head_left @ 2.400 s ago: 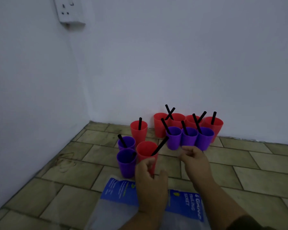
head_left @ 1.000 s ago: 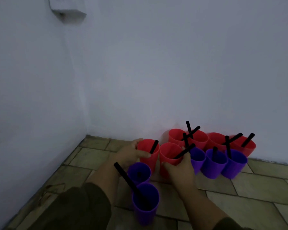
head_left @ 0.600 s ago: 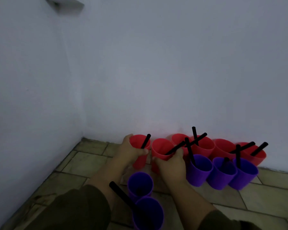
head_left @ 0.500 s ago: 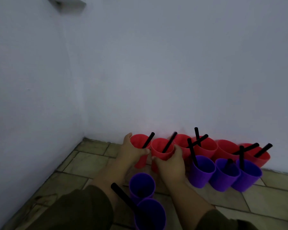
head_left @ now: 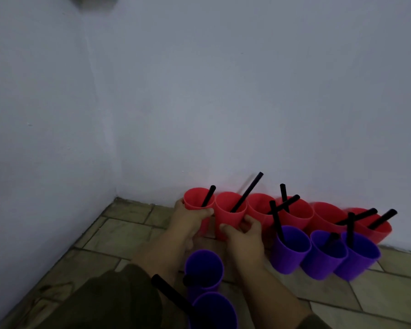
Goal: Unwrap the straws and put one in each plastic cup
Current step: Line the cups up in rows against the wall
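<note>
Left hand grips end cup; right hand grips second cup, touching it on the right. A straw stands in each. Right of right hand: further cups along wall, three cups before them. Between forearms: two near cups, one behind the other.

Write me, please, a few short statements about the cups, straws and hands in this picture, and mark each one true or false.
1. The left hand grips the leftmost red cup. True.
2. The right hand holds a purple cup. False: it grips the second red cup from the left.
3. The straws in view are all black. True.
4. The row of cups along the wall is purple. False: the red cups line it, and the purple cups stand in front of them.
</note>
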